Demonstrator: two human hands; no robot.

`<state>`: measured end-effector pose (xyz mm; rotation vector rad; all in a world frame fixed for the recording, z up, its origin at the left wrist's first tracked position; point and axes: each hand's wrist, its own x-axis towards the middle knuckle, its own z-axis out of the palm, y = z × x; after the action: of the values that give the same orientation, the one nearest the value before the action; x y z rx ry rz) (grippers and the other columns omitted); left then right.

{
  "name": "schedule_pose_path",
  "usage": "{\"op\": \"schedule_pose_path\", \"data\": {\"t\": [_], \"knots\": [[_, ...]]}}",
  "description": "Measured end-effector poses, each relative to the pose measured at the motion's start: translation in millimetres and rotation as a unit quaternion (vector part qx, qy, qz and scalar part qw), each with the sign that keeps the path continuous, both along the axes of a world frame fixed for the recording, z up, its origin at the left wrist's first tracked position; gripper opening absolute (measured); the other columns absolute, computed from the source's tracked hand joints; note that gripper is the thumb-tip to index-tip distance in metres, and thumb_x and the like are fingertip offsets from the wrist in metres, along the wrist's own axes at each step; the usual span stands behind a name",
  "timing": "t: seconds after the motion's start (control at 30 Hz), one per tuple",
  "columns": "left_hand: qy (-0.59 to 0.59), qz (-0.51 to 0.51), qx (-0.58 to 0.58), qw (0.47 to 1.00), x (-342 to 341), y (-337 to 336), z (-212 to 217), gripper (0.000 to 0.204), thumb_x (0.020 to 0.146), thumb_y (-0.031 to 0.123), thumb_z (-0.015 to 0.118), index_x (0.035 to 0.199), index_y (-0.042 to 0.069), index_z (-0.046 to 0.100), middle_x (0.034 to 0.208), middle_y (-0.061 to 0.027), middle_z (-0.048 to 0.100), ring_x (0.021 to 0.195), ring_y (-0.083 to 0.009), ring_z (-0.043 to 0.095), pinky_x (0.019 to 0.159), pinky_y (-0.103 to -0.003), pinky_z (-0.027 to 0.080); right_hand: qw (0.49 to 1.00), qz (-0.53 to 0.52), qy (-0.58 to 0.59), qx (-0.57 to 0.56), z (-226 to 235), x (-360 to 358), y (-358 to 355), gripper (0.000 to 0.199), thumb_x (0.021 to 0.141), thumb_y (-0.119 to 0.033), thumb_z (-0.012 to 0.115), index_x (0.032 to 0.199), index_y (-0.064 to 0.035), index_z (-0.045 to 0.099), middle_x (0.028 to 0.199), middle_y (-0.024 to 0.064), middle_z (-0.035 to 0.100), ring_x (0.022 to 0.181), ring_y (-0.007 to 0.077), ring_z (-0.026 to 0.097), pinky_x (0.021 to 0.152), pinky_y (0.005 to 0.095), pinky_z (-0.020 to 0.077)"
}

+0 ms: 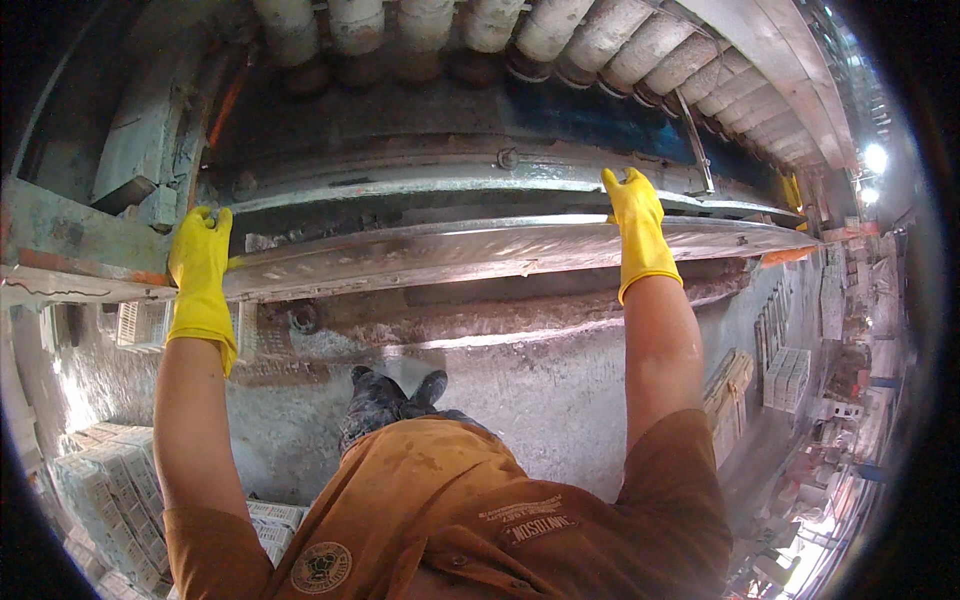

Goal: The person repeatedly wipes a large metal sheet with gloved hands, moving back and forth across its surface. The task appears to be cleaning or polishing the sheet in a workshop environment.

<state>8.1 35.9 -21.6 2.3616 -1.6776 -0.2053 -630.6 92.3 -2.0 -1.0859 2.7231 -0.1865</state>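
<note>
Yellow-gloved left hand (pixel 203 258) and right hand (pixel 637 230) outstretched at a long grey panel (pixel 450 256), curled, grip unclear; pale cylinders (pixel 425 25) far

Just beyond the panel (pixel 490 252), a rail (pixel 430 187) runs alongside it; farther beyond lies a row of rollers (pixel 490 25). The left hand (pixel 201 262) is at the panel's left end, the right hand (pixel 638 235) over its right half. On its near side stand the boots (pixel 372 395), between stacked crates (pixel 110 490) near left and a crate pile (pixel 787 378) near right.
</note>
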Motion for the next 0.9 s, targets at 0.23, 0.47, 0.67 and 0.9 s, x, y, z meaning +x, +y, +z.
{"op": "schedule_pose_path", "data": {"t": [0.23,0.47,0.67,0.9], "knots": [[0.014,0.01,0.013,1.0,-1,-1,0,0.058,0.095,0.053,0.065,0.13,0.008,0.07,0.123,-0.0136,0.076,0.116,-0.0355,0.07,0.097,-0.047,0.054,1.0,-0.006,-0.029,-0.007,9,9,3,0.073,0.096,-0.06,0.06,0.148,-0.0095,0.057,0.118,0.0161,0.077,0.082,0.0265,0.079,0.094,0.0419,0.0547],[0.0,0.001,0.012,1.0,-2,-3,0,0.057,0.094,0.053,0.066,0.13,0.008,0.071,0.122,-0.0132,0.076,0.115,-0.0352,0.07,0.097,-0.047,0.054,1.0,0.008,0.015,0.001,-12,-15,0,0.072,0.094,-0.061,0.061,0.145,-0.0097,0.06,0.134,0.0166,0.07,0.119,0.0325,0.069,0.102,0.044,0.0516],[-0.021,-0.002,0.01,1.0,3,-1,0,0.057,0.094,0.054,0.066,0.13,0.009,0.071,0.122,-0.0129,0.076,0.115,-0.035,0.07,0.097,-0.047,0.054,1.0,0.001,-0.003,0.0,-10,-9,-3,0.073,0.093,-0.062,0.061,0.145,-0.0097,0.06,0.136,0.017,0.069,0.124,0.0338,0.066,0.103,0.0448,0.051],[-0.019,0.001,0.013,1.0,3,-3,-2,0.057,0.094,0.054,0.066,0.129,0.01,0.071,0.12,-0.0126,0.076,0.114,-0.0351,0.07,0.095,-0.047,0.054,1.0,-0.004,-0.005,0.007,-8,-9,-2,0.073,0.094,-0.063,0.061,0.145,-0.0106,0.06,0.134,0.0167,0.07,0.123,0.0333,0.067,0.103,0.0448,0.0512]]}}
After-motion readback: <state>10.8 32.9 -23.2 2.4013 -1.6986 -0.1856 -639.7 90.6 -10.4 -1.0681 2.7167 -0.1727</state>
